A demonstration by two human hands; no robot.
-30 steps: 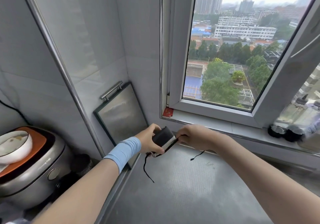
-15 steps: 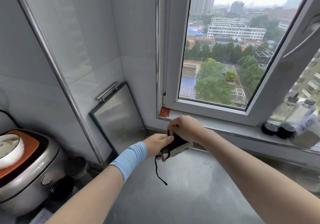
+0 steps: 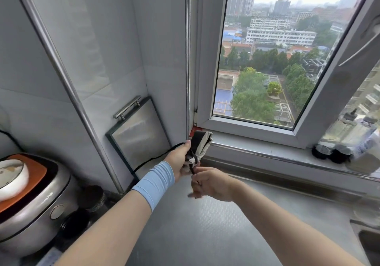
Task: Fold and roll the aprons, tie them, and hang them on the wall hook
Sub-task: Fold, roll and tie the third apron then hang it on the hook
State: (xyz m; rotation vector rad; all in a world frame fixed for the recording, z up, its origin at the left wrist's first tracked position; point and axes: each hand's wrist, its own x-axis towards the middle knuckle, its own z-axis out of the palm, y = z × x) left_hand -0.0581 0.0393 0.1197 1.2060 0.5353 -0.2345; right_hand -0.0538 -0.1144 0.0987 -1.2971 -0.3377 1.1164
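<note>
A rolled apron, black with a pale grey side, stands on end in front of the window corner. My left hand, with a light blue wrist sleeve, grips the roll near its lower end. A thin black tie string trails from it to the left. Just below the roll, my right hand pinches the black string that wraps the roll. No wall hook is in view.
A grey steel counter lies below my arms. A metal board with a handle leans on the tiled wall. A rice cooker stands at the left, dark jars on the window sill, a sink edge at the right.
The roll has turned from lying across to standing on end and risen toward the window corner. My right hand has dropped from on top of the roll to below it, still on the string.
</note>
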